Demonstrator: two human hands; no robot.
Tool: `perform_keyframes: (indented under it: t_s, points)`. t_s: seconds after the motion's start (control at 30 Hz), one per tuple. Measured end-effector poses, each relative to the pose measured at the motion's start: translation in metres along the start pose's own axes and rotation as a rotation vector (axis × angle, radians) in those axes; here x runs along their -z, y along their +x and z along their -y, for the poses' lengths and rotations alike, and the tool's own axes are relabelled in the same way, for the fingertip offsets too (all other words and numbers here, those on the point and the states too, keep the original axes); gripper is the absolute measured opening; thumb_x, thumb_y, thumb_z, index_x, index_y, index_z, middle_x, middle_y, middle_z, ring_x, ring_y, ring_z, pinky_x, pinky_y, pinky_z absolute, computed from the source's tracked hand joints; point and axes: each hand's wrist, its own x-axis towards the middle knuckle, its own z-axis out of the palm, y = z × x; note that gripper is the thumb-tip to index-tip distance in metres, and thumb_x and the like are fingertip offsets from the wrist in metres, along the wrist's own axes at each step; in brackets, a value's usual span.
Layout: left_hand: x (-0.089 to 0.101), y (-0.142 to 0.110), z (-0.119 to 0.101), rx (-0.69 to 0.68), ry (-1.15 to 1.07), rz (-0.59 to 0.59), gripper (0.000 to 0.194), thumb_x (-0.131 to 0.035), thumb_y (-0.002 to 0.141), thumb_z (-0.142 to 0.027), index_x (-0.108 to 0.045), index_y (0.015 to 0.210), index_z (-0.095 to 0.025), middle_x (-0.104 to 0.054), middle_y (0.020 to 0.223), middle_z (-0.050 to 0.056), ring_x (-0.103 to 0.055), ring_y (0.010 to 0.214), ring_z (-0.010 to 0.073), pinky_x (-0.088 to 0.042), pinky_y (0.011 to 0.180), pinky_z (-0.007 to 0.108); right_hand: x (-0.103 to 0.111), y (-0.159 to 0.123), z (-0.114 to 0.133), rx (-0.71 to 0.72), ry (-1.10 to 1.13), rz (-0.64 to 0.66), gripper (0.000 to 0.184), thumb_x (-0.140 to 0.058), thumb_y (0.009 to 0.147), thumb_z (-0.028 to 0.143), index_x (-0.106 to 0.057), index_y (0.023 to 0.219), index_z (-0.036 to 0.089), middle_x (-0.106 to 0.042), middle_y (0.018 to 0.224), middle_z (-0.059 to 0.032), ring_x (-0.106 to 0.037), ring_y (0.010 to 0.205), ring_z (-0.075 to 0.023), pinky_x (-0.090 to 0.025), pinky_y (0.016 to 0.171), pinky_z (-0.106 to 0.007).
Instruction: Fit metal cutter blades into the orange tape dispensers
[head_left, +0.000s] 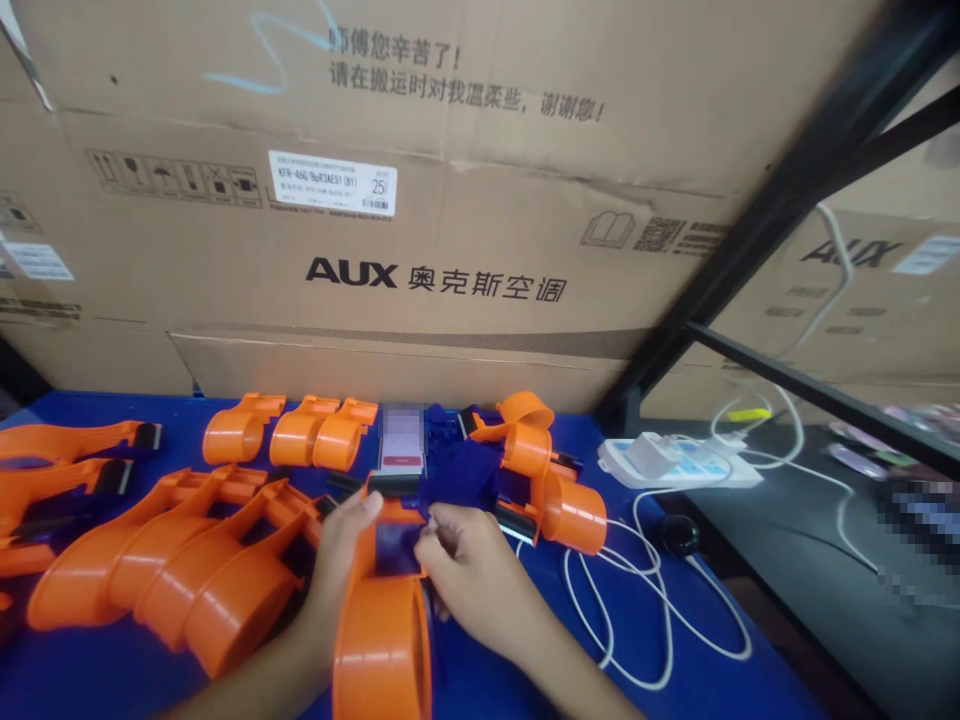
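An orange tape dispenser [384, 640] with a black blade guard at its far end lies in front of me. My left hand [345, 545] is wrapped around its left side, thumb up by the guard. Against the dispenser's right side, my right hand [469, 565] has its fingers pinched together; anything between them is hidden. Just beyond my right hand is a heap of dark blue parts [461, 465]. More orange dispensers [574, 510] lie to the right of it, one with a toothed metal blade showing.
Several orange dispensers [240, 610] lie in a row at left, others behind them. A phone [403, 440] stands at the back. At right are a white power strip [675, 460] and looped white cable [667, 640]. A large cardboard box [450, 200] and black frame post [697, 300] bound the blue table.
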Motion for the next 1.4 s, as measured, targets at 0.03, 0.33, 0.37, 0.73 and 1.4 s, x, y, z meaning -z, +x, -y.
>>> perform_keyframes:
  t_s: [0.03,0.33,0.37,0.73,1.4]
  points:
    - [0.003,0.001,0.001,0.006,-0.010,-0.006,0.034,-0.082,0.075,-0.042,-0.073,0.089,-0.013,-0.075,0.072,0.007,-0.073,0.068,0.0277,-0.057,0.067,0.037,0.001,0.000,0.001,0.018,-0.048,-0.011,0.022,-0.047,0.083,0.013,-0.044,0.063,0.021,-0.051,0.053,0.0058,-0.053,0.048,-0.0103,-0.030,0.047,-0.020]
    - [0.023,0.009,0.003,0.084,0.113,-0.011,0.051,-0.075,0.076,-0.063,-0.061,0.061,-0.016,-0.055,0.048,0.000,-0.047,0.042,0.0108,-0.036,0.043,0.022,0.036,0.009,-0.005,0.107,-0.065,-0.428,0.026,-0.053,0.093,0.024,-0.059,0.118,0.021,-0.038,0.056,0.0107,-0.041,0.047,-0.0119,-0.030,0.048,-0.023]
    - [0.024,0.010,0.005,0.113,0.142,-0.013,0.052,-0.073,0.076,-0.064,-0.060,0.059,-0.017,-0.054,0.047,0.000,-0.046,0.041,0.0105,-0.036,0.042,0.022,0.041,0.012,-0.008,0.115,-0.062,-0.489,0.034,-0.053,0.094,0.025,-0.055,0.127,0.021,-0.037,0.056,0.0112,-0.042,0.047,-0.0126,-0.032,0.048,-0.023]
    - [0.021,0.011,0.028,0.100,0.333,0.034,0.054,-0.074,0.073,-0.068,-0.056,0.057,-0.019,-0.050,0.042,-0.002,-0.043,0.035,0.0100,-0.027,0.039,0.023,0.059,0.041,-0.043,0.154,-0.511,-0.633,0.019,-0.053,0.097,0.027,-0.063,0.111,0.019,-0.072,0.089,-0.0066,-0.069,0.082,-0.0248,-0.050,0.075,-0.035]
    - [-0.001,-0.007,0.012,-0.177,0.299,-0.111,0.039,-0.078,0.080,-0.054,-0.068,0.087,-0.017,-0.048,0.056,-0.005,-0.037,0.051,0.0072,-0.030,0.049,0.019,0.044,0.028,-0.017,0.448,-0.205,-0.386,0.026,-0.052,0.103,0.031,-0.065,0.125,0.023,-0.071,0.107,-0.0073,-0.065,0.094,-0.0223,-0.054,0.089,-0.039]
